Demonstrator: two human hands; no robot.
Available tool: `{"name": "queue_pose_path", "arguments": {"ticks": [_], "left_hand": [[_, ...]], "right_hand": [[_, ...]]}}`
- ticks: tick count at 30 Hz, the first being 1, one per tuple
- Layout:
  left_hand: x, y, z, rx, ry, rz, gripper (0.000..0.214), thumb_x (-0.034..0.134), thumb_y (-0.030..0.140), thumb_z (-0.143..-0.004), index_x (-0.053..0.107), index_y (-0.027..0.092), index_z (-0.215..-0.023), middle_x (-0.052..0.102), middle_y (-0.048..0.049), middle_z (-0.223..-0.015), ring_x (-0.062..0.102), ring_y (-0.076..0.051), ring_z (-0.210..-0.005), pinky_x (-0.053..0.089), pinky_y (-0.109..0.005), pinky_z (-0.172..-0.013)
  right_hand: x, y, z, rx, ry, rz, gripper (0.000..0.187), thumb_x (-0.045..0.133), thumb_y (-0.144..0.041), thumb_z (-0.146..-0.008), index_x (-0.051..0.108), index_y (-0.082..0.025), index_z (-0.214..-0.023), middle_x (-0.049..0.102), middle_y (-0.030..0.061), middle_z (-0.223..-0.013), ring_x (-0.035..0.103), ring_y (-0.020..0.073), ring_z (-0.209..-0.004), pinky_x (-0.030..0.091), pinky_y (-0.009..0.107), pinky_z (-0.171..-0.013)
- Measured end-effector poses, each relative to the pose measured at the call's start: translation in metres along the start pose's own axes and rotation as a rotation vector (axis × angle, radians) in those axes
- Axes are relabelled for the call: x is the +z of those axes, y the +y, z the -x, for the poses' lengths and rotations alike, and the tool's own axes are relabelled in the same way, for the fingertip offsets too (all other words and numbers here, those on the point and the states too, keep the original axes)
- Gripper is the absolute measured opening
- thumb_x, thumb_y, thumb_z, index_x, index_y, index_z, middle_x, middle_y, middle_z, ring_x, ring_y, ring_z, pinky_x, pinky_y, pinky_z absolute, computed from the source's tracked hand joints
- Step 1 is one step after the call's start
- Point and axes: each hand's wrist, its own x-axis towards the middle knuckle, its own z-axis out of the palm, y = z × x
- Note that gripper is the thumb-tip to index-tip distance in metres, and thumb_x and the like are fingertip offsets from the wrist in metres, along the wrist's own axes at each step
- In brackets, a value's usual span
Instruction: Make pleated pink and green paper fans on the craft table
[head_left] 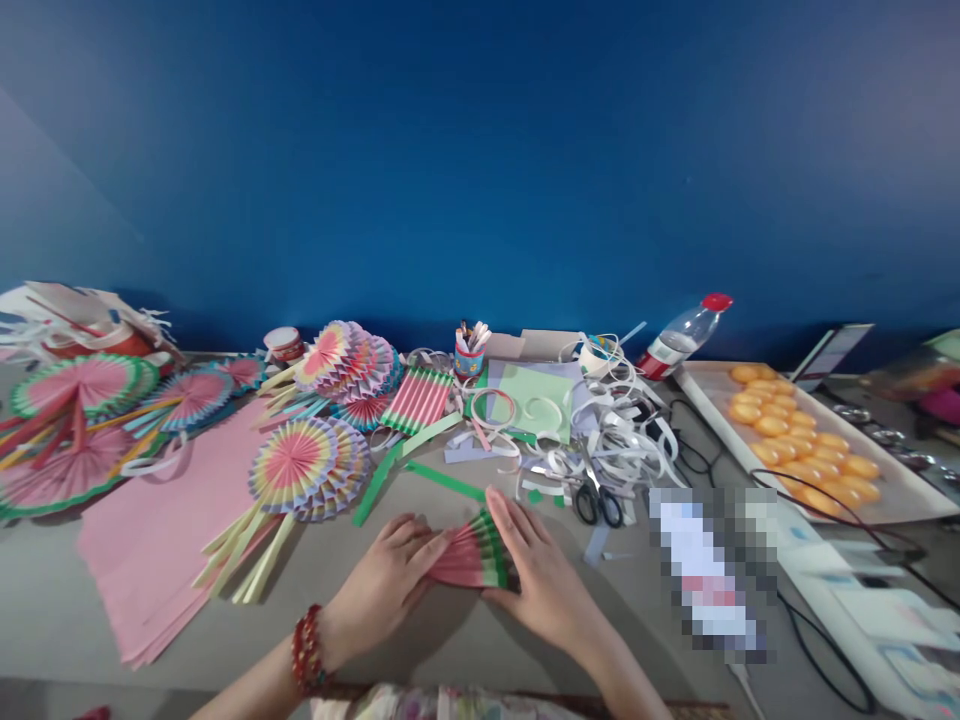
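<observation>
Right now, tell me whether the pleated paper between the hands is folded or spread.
Partly spread: the pleated paper narrows toward the left hand and fans wider by the right hand.

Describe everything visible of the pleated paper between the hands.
The pleated paper is pink with green bands toward its right edge, accordion-folded, its folds narrowing leftward. It lies on or just above the grey table. The left hand covers and hides its left end; the right hand, thumb spread, flanks the green edge.

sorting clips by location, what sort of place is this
Probably a paper-craft worktable: round pleated fans, black-handled scissors and the pink-and-green pleated paper in hand suggest it.
</observation>
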Motion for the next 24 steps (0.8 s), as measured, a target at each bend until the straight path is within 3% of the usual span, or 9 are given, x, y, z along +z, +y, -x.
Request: {"name": "queue_pose_path", "arguments": {"ticks": [9,14,18,21,24], "left_hand": [[-0.001,-0.001,-0.001,0.052,0.046,-0.003,0.055,0.043,0.008,-0.094,0.038,0.024,-0.146,0.069,-0.0087,-0.104,0.061,-0.022,-0.101,0.045,-0.044,-0.102],[0.000,-0.001,-0.001,-0.014,0.029,0.041,0.054,0.049,0.013,-0.093,0.039,0.023,-0.145,0.064,-0.0101,-0.120,0.057,-0.025,-0.110,0.045,-0.045,-0.099],[-0.002,0.001,-0.003,-0.090,0.025,0.058,0.036,0.056,0.026,-0.093,0.055,0.024,-0.129,0.063,-0.0091,-0.118,0.057,-0.027,-0.107,0.047,-0.044,-0.095],[-0.003,0.004,-0.005,-0.110,0.029,0.047,0.019,0.053,0.022,-0.095,0.062,0.022,-0.111,0.064,-0.0074,-0.111,0.057,-0.025,-0.103,0.047,-0.041,-0.093],[-0.003,0.008,-0.008,-0.108,0.021,0.015,0.015,0.047,0.018,-0.097,0.062,0.019,-0.098,0.064,-0.0066,-0.102,0.057,-0.023,-0.098,0.046,-0.039,-0.090]], "right_hand": [[-0.007,-0.005,-0.008,-0.076,-0.005,-0.124,0.105,0.080,-0.030,-0.073,0.014,-0.029,-0.156,0.050,0.0096,-0.144,0.042,0.0310,-0.133,0.035,0.049,-0.112],[-0.011,-0.009,-0.009,-0.061,0.028,-0.124,0.070,0.077,-0.019,-0.076,0.048,-0.025,-0.139,0.061,0.0091,-0.123,0.052,0.0298,-0.117,0.045,0.045,-0.101],[-0.013,-0.011,-0.009,-0.045,0.016,-0.125,0.042,0.075,-0.014,-0.076,0.063,-0.022,-0.116,0.061,0.0076,-0.109,0.054,0.0281,-0.109,0.049,0.040,-0.093],[-0.013,-0.013,-0.009,-0.051,0.014,-0.139,0.046,0.079,-0.019,-0.075,0.062,-0.023,-0.117,0.060,0.0081,-0.115,0.053,0.0283,-0.112,0.048,0.041,-0.096],[-0.010,-0.015,-0.010,-0.059,0.015,-0.135,0.056,0.082,-0.029,-0.073,0.059,-0.023,-0.124,0.059,0.0088,-0.120,0.052,0.0296,-0.114,0.047,0.043,-0.098]]}}
